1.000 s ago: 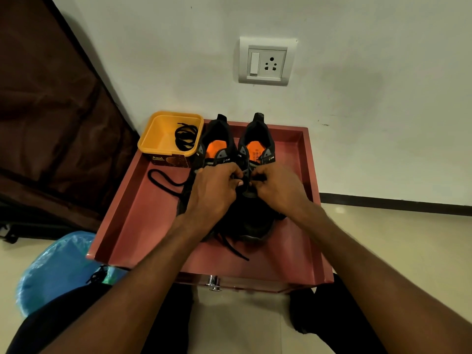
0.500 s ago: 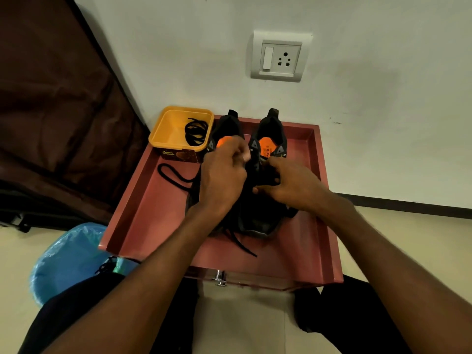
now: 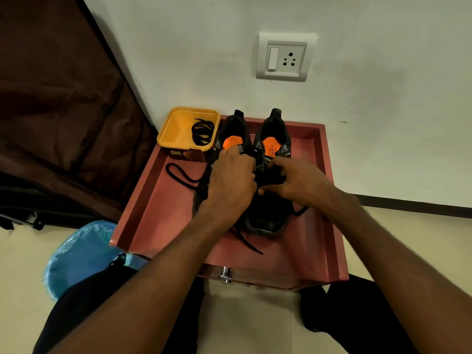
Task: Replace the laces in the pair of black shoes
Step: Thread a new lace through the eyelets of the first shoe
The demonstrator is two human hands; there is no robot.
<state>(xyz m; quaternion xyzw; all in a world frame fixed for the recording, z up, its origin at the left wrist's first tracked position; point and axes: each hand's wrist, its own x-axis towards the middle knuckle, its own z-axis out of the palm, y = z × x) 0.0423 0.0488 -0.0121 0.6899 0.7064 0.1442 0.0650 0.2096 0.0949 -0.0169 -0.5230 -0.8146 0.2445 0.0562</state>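
Evidently the step in hand is working a lace through the eyelets of the right-hand shoe of the black shoes [image 3: 268, 175], which stand side by side, toes toward the person, on the red tray-topped table [image 3: 158, 213] against the wall. The left hand [image 3: 231, 181] sits curled over the tongue area between the two shoes; its fingertips are hidden, so I cannot tell for sure what it has hold of. The right hand [image 3: 297, 181] has thumb and fingers drawn together at the eyelets, seemingly pinching the lace. To do it well, I judge one hand should steady the upper while the other draws the lace through evenly, without twisting it.

Going left to right around them: a dark curtain [image 3: 56, 111], a blue plastic bag [image 3: 79, 254] on the floor, a yellow tub [image 3: 178, 130] with a coiled black lace [image 3: 202, 131] inside, a loose lace [image 3: 178, 175] looping across the tray, then a wall socket [image 3: 284, 57]. The loose ends trailing near the toes [image 3: 246, 241] could snag; the near shoe crowds the left hand.
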